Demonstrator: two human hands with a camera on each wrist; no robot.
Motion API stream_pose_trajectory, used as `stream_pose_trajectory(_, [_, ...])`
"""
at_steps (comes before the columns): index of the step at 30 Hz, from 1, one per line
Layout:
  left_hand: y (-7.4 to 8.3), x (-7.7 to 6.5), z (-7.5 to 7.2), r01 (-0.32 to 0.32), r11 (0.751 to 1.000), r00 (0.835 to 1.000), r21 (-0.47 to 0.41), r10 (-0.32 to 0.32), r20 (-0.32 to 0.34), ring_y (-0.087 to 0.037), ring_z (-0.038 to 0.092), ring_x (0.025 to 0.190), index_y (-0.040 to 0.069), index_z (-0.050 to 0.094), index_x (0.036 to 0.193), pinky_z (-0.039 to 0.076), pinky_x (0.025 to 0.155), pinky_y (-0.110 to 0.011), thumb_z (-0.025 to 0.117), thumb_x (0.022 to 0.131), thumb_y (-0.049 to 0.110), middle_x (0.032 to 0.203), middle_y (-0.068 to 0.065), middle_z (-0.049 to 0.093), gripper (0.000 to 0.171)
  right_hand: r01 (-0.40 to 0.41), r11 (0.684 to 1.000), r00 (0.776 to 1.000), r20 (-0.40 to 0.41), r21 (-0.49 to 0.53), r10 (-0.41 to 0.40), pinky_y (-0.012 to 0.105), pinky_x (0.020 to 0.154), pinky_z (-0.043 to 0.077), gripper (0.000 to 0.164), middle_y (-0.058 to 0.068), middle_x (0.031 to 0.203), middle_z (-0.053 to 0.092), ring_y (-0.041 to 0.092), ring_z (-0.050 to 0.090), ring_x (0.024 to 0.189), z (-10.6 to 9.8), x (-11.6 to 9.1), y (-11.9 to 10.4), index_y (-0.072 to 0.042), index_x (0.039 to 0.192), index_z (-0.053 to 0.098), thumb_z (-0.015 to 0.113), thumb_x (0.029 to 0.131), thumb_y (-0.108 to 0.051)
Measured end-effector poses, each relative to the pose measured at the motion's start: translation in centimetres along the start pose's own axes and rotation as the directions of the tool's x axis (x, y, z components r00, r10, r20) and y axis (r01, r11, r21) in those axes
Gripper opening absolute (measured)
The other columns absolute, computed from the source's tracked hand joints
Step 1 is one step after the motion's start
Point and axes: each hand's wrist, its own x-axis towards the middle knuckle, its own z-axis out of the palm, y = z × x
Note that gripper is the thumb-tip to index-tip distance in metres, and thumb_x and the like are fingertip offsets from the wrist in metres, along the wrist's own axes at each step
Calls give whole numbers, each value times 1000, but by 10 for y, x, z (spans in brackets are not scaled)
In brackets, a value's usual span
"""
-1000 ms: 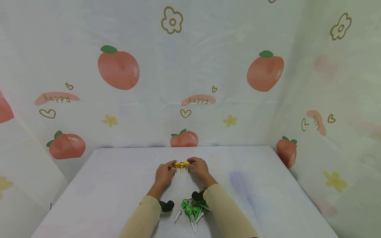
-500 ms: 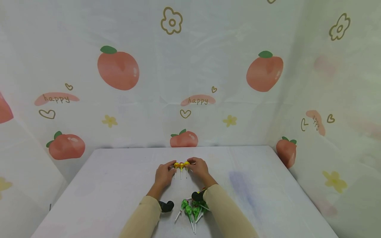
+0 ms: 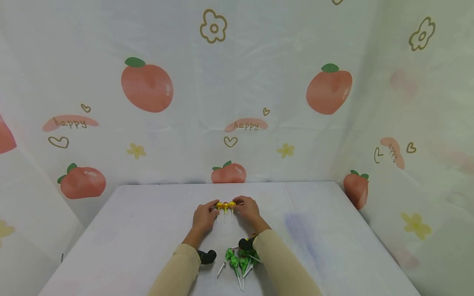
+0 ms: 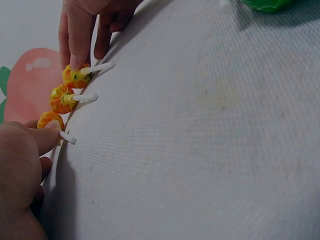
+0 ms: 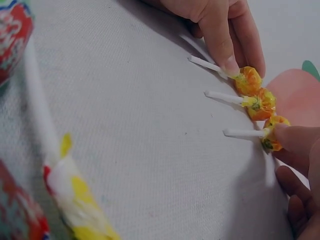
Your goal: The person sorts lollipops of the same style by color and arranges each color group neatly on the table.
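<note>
Three yellow-orange wrapped lollipops lie side by side in a row near the back of the table, white sticks toward me. My left hand [image 3: 203, 218] pinches the left lollipop [image 4: 50, 119] between thumb and fingers. At the other end, my right hand [image 3: 249, 208] pinches the right lollipop [image 5: 272, 142], its thumb over the wrapper. Between them lies the middle lollipop [image 3: 226, 206], its head against its neighbours and no finger visible on it. Both wrist views show the row close up, with the far sides of the heads hidden.
Several green-wrapped lollipops [image 3: 235, 262] lie in a loose pile nearer me, partly covered by the right sleeve [image 3: 283, 259]. A red-and-yellow wrapper [image 5: 75, 200] shows close to the right wrist camera. Behind the white table [image 3: 148, 230] hangs a peach-printed curtain [image 3: 177, 144].
</note>
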Motion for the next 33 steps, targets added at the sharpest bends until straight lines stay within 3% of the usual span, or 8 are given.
stream_pose_trajectory(25, [-1,1,2,1,1000,1000,19,-1,-14,-21,48,83,19,64,130,41,75,-41,68,91,17,92,-3,57,39,-37,999,999,6,12,37,39,84,50,23,3,103,68,23,60,95,1,2,-2,-11,111,71,71,90,-19])
stream_pose_trajectory(33, [0,0,0,-1,1000,1000,16,1,-11,-21,48,83,19,64,130,41,74,-40,68,91,17,91,-3,57,39,-9,1000,1000,16,-16,10,39,81,49,23,4,105,68,23,58,95,0,4,-4,-13,114,71,66,93,-20])
